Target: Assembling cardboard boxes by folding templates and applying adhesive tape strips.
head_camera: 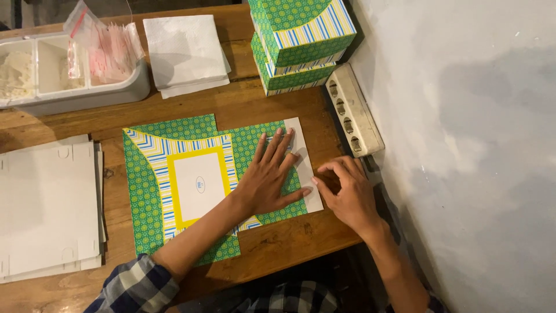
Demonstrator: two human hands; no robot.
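A flat, unfolded cardboard box blank (174, 185), green patterned with blue and yellow stripes and a white middle panel, lies on the wooden table (278, 243). My left hand (267, 177) presses flat on its right part, fingers spread. My right hand (346, 194) is at the blank's right edge, its fingertips curled on the white flap (310, 174) that is folded over there.
A stack of white flat blanks (49, 211) lies at the left. At the back stand a grey tray (75, 87) with plastic bags, white paper napkins (185, 52) and two folded green boxes (298, 43). A power strip (354, 110) lies along the wall at right.
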